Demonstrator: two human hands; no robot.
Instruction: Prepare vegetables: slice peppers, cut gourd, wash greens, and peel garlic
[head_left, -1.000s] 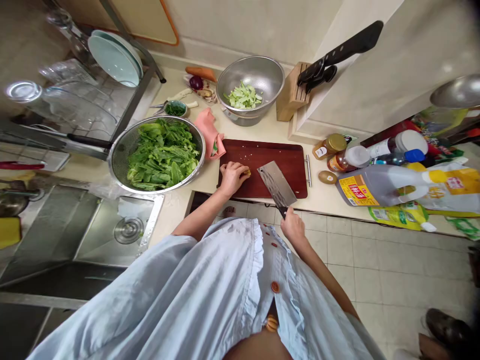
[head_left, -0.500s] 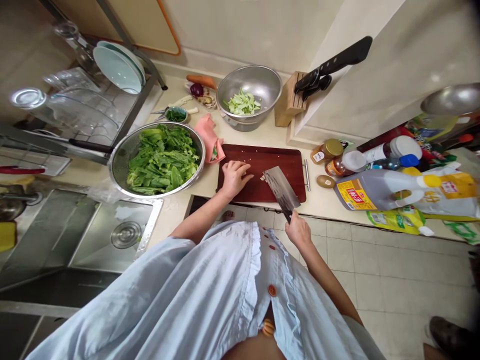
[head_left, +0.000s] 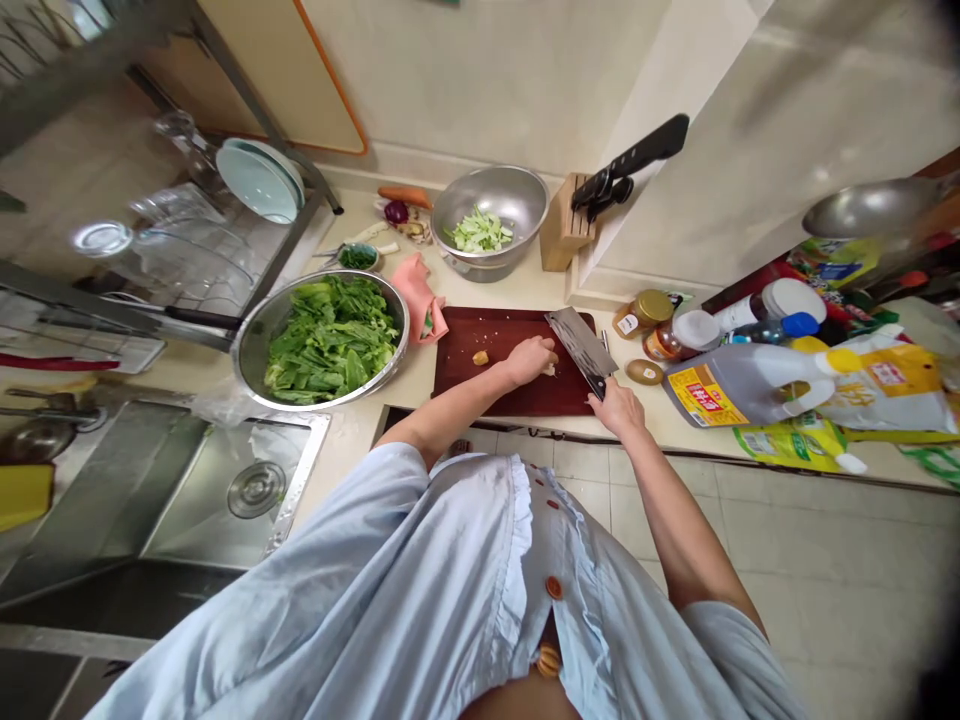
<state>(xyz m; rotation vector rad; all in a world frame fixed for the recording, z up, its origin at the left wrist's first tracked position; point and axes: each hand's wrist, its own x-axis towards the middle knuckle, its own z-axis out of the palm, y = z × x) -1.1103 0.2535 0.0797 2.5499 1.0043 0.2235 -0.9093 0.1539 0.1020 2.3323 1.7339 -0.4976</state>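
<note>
Two hands work at close quarters: the right hand (head_left: 616, 408) clenches a rectangular steel cleaver (head_left: 581, 350), while the left hand (head_left: 531, 362), curled over a small pale food piece (head_left: 550, 369) on a dark red wooden cutting board (head_left: 465, 385), lies just beside it. Risk: a slip could cause a cut.

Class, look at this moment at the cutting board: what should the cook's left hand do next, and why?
Probably draw its fingertips back slightly. The left hand sits very close to the broad steel cleaver gripped in the right hand, beside a small pale piece of food on the dark red-brown wooden cutting board, so the blade seems to have little clearance.
</note>
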